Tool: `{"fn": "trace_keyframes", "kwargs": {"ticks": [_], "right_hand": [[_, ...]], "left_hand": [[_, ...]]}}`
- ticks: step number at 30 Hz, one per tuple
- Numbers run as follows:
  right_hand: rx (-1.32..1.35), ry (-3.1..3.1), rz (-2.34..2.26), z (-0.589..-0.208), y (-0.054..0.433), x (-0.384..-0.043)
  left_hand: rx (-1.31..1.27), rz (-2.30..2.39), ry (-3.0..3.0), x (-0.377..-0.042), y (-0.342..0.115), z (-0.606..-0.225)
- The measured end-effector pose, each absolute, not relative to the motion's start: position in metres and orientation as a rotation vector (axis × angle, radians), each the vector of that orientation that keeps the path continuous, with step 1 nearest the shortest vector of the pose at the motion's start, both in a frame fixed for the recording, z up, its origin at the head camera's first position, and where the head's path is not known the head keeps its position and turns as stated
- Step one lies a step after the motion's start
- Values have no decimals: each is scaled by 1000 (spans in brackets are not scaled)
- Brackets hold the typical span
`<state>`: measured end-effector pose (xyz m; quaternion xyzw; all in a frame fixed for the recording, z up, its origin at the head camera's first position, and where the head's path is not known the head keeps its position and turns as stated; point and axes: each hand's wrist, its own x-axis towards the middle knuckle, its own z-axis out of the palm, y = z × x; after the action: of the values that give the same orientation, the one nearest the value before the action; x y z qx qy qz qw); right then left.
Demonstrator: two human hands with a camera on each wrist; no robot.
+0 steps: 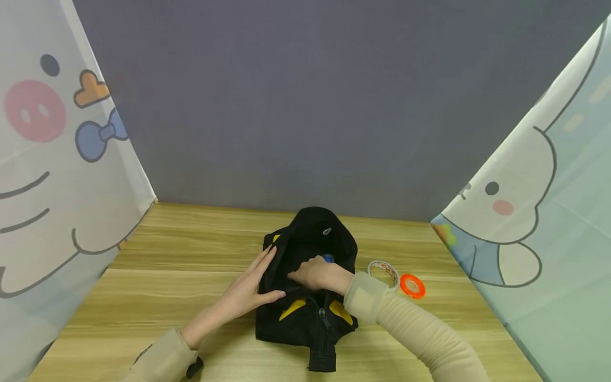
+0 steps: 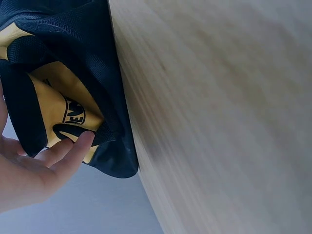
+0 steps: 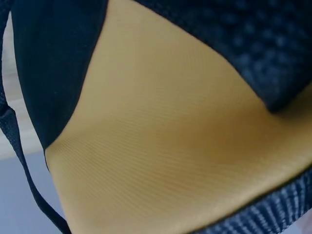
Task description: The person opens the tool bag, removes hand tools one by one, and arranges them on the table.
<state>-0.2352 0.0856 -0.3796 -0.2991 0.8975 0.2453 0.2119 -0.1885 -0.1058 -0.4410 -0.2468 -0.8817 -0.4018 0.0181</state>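
Two beige fabric sleeves (image 1: 164, 353) enter at seven and five o'clock, both cut off by the head view's edge. Beyond, a black fabric bag with yellow panels (image 1: 288, 330) sits open-mouthed on a pale wood-grain table (image 1: 200, 265), its zip tail at six o'clock. At the bag's nine o'clock, the left hand (image 1: 250, 289) grips the rim, thumb spread from the fingers; in its wrist view, black lettering (image 2: 75, 113) is partly lost in folds. The right hand (image 1: 321, 273) is inside the mouth, its arm coming from four o'clock; whether it pinches anything cannot be told. Just behind it shows a small blue object (image 1: 328, 258), mostly hidden. At three o'clock lie a white printed ring (image 1: 392, 273) and, just beside, a flat orange ring (image 1: 419, 292). At twelve o'clock rises a plain grey backdrop (image 1: 286, 106), its top out of frame
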Motion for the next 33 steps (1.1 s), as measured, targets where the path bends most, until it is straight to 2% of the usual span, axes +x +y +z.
{"fn": "trace_keyframes", "kwargs": {"ticks": [9, 33], "right_hand": [[-818, 2575, 744, -365, 95, -241], [-889, 2671, 159, -335, 116, -248]], "left_hand": [[-751, -1247, -2748, -189, -105, -442], [-758, -1246, -2752, -189, -102, -442]]}}
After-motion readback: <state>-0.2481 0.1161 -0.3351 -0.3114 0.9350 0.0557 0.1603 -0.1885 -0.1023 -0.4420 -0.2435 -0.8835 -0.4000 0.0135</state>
